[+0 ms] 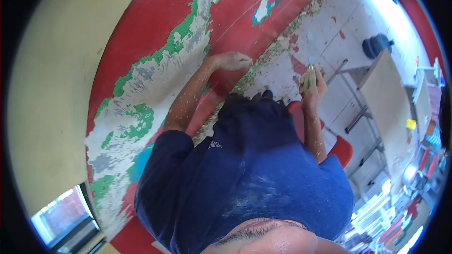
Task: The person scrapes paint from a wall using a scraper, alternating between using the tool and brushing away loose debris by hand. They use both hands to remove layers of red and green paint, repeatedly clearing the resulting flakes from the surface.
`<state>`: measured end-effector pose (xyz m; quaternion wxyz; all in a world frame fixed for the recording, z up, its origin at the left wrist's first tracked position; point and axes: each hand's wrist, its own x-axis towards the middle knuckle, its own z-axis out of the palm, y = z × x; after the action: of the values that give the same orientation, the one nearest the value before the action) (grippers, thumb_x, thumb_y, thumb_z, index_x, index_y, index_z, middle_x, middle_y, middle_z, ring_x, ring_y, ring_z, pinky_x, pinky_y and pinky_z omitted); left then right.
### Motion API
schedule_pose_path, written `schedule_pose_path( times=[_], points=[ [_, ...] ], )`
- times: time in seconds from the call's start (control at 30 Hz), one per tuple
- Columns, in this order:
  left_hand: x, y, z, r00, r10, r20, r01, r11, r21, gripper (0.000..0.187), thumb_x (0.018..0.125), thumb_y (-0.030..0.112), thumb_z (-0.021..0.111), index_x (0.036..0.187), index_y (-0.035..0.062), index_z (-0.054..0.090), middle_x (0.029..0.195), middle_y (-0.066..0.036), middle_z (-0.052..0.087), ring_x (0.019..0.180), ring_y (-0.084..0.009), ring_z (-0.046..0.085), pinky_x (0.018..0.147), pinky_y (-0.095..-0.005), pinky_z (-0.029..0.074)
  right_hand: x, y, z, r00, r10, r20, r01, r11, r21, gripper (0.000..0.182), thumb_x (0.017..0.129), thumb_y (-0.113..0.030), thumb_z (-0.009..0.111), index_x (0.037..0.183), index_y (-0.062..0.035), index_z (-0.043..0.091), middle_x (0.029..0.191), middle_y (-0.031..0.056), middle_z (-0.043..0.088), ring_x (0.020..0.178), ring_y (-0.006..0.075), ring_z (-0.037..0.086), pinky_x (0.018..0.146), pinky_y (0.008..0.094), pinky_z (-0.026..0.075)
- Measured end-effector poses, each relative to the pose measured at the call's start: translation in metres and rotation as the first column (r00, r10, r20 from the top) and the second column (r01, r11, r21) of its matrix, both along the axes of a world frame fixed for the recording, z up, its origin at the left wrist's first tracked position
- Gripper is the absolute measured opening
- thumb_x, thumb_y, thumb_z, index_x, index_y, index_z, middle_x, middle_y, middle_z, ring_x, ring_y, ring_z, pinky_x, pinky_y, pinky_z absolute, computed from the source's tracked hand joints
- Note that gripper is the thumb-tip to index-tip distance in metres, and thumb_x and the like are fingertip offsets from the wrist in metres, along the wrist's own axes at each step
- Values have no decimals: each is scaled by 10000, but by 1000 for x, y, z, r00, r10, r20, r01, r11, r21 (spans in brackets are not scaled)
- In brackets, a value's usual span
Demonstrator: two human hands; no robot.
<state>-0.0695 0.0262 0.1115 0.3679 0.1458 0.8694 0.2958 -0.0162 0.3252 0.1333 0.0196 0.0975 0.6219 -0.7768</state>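
My right hand [314, 87] is wrapped around the pale yellow-green handle of a scraper [309, 79]. Its blade points away from me and blurs against the light floor. To the left, my dusty left hand [233, 61] is loosely closed in front of the wall [188, 61], with nothing showing in it. Red paint on that wall is stripped in a long, ragged band, baring white and grey plaster with green and blue edges. Flecks of paint cling to both forearms, and pale dust marks my dark blue shirt [254, 160].
Paint flakes [263, 59] litter the tiled floor [351, 19] along the wall's foot. A red seat [341, 151] is close by my right arm. Further right are a metal-legged table [388, 108], a blue water jug [376, 45] and a pile of stacked furniture [381, 221].
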Motion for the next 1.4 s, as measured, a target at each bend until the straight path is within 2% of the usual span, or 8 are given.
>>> schedule_pose_path(
  times=[0.17, 0.37, 0.53, 0.7, 0.77, 0.83, 0.93, 1.4],
  points=[
    [32, -6, 72, 340, -263, -903, -93, 946, -311, 418, 846, 280, 637, 1215, 96, 568, 1343, -119, 489, 1254, -328, 433, 1044, -487, 311, 2, -32, -3, 1000, 17, 9, -16, 995, -102, 378, 973, -204, 464, 1260, 38, 507, 629, 22, 506, 438, 59, 399, 401, 196, 320],
    [80, -68, 161, -272, -407, -872, -725, 683, -93, 452, 833, 349, 619, 1226, 131, 570, 1357, -156, 468, 1288, -418, 356, 1042, -608, 198, -8, -36, -15, 995, 102, -16, -103, 992, -76, 383, 971, -196, 465, 1283, 26, 496, 644, 22, 516, 458, 57, 414, 418, 194, 322],
    [102, -72, 114, 50, -608, -792, -962, 185, -203, 501, 884, 448, 498, 1316, 194, 511, 1466, -127, 340, 1354, -414, 244, 1064, -641, 38, -14, -41, -12, 980, 200, -12, -200, 978, -65, 404, 975, -204, 457, 1320, 7, 464, 699, 23, 539, 503, 52, 452, 435, 191, 339],
    [111, -48, 61, 550, -258, -794, -494, 666, -559, 464, 923, 420, 453, 1323, 190, 493, 1463, -79, 351, 1335, -357, 315, 1047, -621, 151, -7, -72, -3, 954, 295, -61, -301, 936, -182, 413, 971, -177, 466, 1349, -13, 434, 760, 14, 552, 546, 42, 470, 457, 179, 373],
    [111, -26, 63, 676, 201, -709, -380, 920, -102, 488, 954, 426, 410, 1285, 81, 505, 1379, -122, 443, 1274, -331, 402, 1037, -534, 292, -3, -92, 8, 934, 353, -63, -357, 901, -246, 429, 965, -150, 470, 1372, -32, 406, 792, 9, 559, 560, 36, 478, 478, 173, 398],
    [115, -12, 54, 634, 761, -138, -537, 562, 629, 549, 972, 443, 374, 1282, 0, 469, 1275, -178, 525, 1197, -318, 488, 1007, -477, 372, 11, -111, 23, 903, 427, -49, -422, 857, -296, 456, 959, -118, 468, 1399, -50, 370, 833, 17, 573, 576, 34, 493, 503, 174, 431],
    [109, 6, 76, 465, 804, 370, -548, -66, 834, 581, 989, 428, 340, 1271, -76, 409, 1102, -224, 582, 1047, -297, 585, 919, -415, 469, 28, -139, 41, 785, 617, -56, -605, 743, -286, 514, 934, -54, 461, 1428, -64, 317, 892, 55, 601, 655, 93, 565, 630, 240, 499],
    [124, -45, 117, 371, 827, 422, -812, 69, 579, 410, 1017, 333, 294, 889, -1, 495, 690, -97, 534, 564, -223, 584, 556, -332, 515, 102, -261, 28, 909, 229, -349, -247, 969, -8, 458, 845, -5, 550, 1299, -53, 515, 962, 199, 640, 774, 243, 673, 710, 293, 498]
  ],
)
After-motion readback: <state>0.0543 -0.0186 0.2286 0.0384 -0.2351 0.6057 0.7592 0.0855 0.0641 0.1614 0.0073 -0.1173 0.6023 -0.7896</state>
